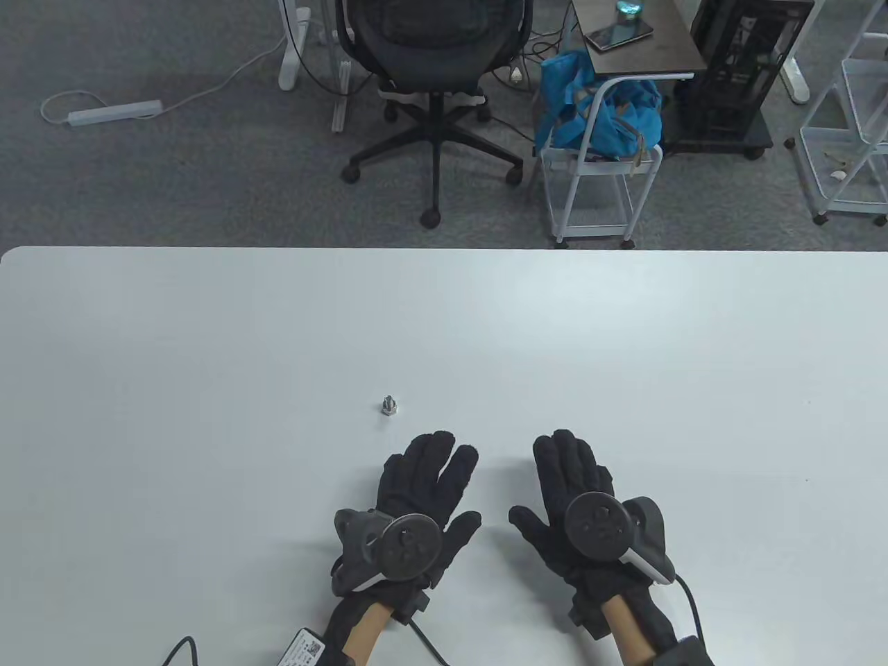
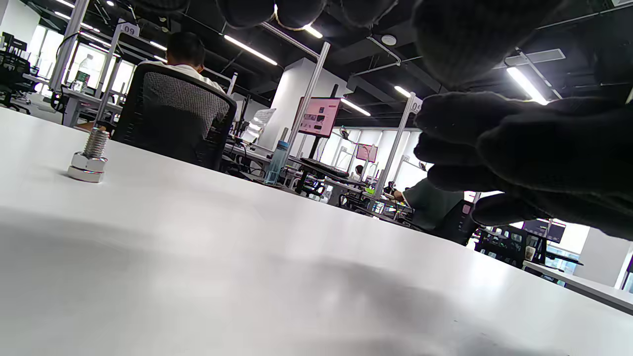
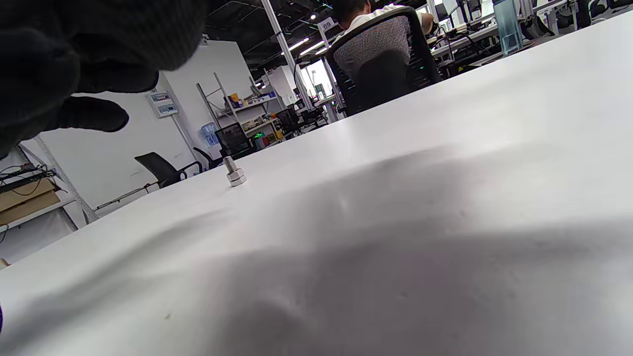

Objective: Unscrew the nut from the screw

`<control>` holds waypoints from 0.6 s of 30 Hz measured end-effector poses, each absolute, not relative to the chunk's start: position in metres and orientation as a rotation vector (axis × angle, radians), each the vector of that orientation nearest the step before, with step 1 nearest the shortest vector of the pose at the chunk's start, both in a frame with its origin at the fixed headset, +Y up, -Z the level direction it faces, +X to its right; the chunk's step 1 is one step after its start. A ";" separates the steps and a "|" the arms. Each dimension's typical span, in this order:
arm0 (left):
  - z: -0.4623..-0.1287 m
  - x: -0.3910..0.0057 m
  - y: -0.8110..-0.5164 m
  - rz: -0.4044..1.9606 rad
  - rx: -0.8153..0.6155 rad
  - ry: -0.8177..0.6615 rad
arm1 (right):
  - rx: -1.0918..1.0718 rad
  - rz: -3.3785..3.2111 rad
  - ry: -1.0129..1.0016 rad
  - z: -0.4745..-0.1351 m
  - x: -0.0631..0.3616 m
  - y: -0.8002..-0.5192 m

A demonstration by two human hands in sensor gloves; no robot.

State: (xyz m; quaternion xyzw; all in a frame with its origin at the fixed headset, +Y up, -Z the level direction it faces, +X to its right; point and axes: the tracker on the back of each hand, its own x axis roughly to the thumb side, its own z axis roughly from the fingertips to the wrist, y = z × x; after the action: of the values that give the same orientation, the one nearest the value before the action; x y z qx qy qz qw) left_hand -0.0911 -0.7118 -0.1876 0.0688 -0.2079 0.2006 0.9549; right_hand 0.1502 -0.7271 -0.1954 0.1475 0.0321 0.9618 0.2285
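**Nut on screw, untouched; both hands empty**

The screw [image 2: 95, 143] stands upright on its head on the white table [image 1: 208, 333], threaded shank pointing up. The hex nut [image 2: 88, 162] sits low on the shank, just above the head; from the left wrist view it looks threaded nearly all the way down. In the table view the assembly shows as one small metal piece, near the middle of the table and slightly left of centre.

Left hand [image 1: 416, 499]: lies flat, palm down, fingers spread and extended, holding nothing. Its fingertips are near the screw, on the near side of it and a little to the right, but apart from it.

Right hand [image 1: 576, 499]: also flat and spread, palm down, nothing in its grasp. It is farther from the screw, to the right of the left hand.

Progress, as judged: none of the unscrewing is done. The nut is fully on and neither hand has contact. What is left: pick up the assembly, steady the head with one hand, turn the nut along the whole exposed thread with the other, and separate the two parts.

Beyond the far edge of the table: an office chair [image 1: 433, 83] and a blue bag [image 1: 596, 111] on a white cart.
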 end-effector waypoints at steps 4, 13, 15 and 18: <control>-0.188 -0.093 -0.711 0.418 0.141 -0.416 | 0.400 2.644 0.081 -0.195 0.151 -0.727; -0.188 -0.091 -0.714 0.399 0.134 -0.413 | 0.396 2.635 0.081 -0.195 0.152 -0.727; -0.189 -0.090 -0.715 0.394 0.130 -0.411 | 0.395 2.631 0.079 -0.195 0.152 -0.727; -0.192 -0.089 -0.714 0.386 0.127 -0.403 | 0.394 2.628 0.077 -0.195 0.153 -0.727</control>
State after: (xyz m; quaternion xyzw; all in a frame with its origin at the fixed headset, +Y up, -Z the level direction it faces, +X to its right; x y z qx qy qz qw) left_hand -0.0894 -0.7137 -0.1916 0.0626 -0.1990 0.1906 0.9593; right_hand 0.1525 -0.7269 -0.1951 0.1439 0.0283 0.9599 0.2390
